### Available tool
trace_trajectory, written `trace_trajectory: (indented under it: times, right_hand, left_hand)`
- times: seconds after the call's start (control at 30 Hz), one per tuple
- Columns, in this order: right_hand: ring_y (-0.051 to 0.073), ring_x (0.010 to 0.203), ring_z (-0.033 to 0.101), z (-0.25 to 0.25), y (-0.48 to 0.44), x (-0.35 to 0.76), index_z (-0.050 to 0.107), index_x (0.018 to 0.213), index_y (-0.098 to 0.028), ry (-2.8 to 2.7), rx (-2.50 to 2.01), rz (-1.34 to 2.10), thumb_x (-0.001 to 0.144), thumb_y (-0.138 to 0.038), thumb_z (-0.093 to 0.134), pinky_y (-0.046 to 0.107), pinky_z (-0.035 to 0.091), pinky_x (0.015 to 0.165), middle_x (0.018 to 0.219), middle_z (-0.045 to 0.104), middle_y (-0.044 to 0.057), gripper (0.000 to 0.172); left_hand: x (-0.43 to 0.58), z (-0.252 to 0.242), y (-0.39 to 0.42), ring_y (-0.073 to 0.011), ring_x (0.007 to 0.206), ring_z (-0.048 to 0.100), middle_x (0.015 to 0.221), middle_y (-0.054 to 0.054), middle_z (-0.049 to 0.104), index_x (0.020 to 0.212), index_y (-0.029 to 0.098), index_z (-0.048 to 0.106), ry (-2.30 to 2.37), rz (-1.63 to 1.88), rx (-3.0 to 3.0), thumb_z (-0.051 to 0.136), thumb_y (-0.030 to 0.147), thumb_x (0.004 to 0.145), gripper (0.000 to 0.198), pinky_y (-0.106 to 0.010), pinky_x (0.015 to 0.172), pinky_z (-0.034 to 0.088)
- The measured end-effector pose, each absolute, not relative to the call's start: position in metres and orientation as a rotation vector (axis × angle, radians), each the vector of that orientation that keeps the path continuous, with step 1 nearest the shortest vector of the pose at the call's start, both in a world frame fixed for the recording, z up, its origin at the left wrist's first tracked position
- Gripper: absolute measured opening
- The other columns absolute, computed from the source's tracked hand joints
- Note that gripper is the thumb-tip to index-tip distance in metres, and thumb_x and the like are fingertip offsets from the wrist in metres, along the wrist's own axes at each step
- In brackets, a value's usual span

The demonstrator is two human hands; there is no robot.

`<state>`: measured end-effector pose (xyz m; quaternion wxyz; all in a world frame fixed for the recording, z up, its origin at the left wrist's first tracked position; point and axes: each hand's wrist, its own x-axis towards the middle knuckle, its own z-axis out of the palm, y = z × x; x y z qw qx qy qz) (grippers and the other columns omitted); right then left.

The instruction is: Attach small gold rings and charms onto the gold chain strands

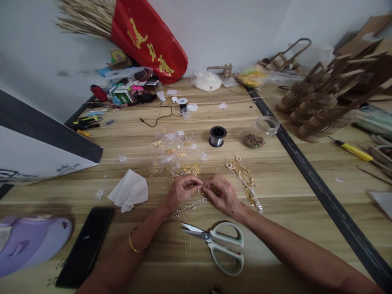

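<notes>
Both hands meet over the wooden table (275,192). My left hand (180,191) is pinched shut on a small gold jewellery piece. My right hand (222,194) is pinched on the same piece, fingertips touching the left ones. A thin beaded chain (183,210) trails from under the left hand. A heap of small gold findings (183,168) lies just beyond the fingers. A row of finished gold chains with rings (245,179) lies to the right of my right hand. White-handled scissors (219,243) lie between my forearms.
A crumpled tissue (130,194) and a black phone (85,245) lie at the left. A spool of clear thread (217,136), a dish of beads (254,141) and an empty jar (267,125) sit further back. Wooden baskets (321,102) stack at right.
</notes>
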<state>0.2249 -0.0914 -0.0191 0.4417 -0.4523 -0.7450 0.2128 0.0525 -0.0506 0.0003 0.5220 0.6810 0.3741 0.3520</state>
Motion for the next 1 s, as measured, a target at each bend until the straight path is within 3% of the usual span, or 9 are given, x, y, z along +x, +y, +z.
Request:
trace_trajectory:
  times: [0.2,0.43,0.6,0.67,1.0]
  right_hand:
    - [0.017,0.071,0.05,-0.013,-0.094,0.226,0.052,0.078,-0.019,-1.865,-1.075,0.538,0.084,-0.02,0.051,0.031,0.04,0.066,0.073,0.056,0.004,0.006]
    - [0.016,0.07,0.049,-0.008,-0.092,0.231,0.045,0.067,-0.019,-1.527,-1.109,0.688,0.092,-0.027,0.039,0.03,0.041,0.065,0.071,0.05,0.003,0.027]
    - [0.019,0.083,0.055,-0.013,-0.091,0.228,0.055,0.087,-0.019,-1.604,-1.098,0.615,0.087,-0.028,0.054,0.033,0.045,0.074,0.085,0.058,0.006,0.009]
    - [0.02,0.089,0.056,-0.016,-0.091,0.227,0.057,0.096,-0.02,-1.699,-1.056,0.593,0.085,-0.026,0.059,0.035,0.046,0.078,0.093,0.061,0.007,0.013]
    - [0.018,0.076,0.056,-0.023,-0.09,0.229,0.061,0.09,-0.019,-1.835,-1.137,0.558,0.088,-0.023,0.055,0.032,0.042,0.071,0.079,0.063,0.005,0.007]
  left_hand:
    - [0.052,0.0,-0.052,-0.0129,0.072,0.062,0.075,-0.004,0.066,0.079,0.013,0.066,0.945,0.846,1.562,0.067,0.018,0.072,0.009,-0.024,0.071,0.051]
    - [0.052,-0.002,-0.05,-0.0131,0.072,0.063,0.075,-0.004,0.067,0.083,0.013,0.066,0.947,0.878,1.519,0.07,0.021,0.071,0.015,-0.025,0.074,0.052]
    - [0.053,0.0,-0.051,-0.0136,0.073,0.063,0.076,-0.005,0.067,0.083,0.013,0.066,0.944,0.88,1.533,0.069,0.021,0.072,0.014,-0.025,0.073,0.052]
    - [0.053,0.0,-0.051,-0.0134,0.073,0.063,0.076,-0.004,0.067,0.084,0.013,0.066,0.94,0.877,1.534,0.069,0.02,0.072,0.014,-0.025,0.073,0.052]
    - [0.054,-0.003,-0.051,-0.0131,0.072,0.064,0.075,-0.004,0.068,0.085,0.013,0.066,0.96,0.878,1.556,0.067,0.017,0.071,0.014,-0.025,0.074,0.052]
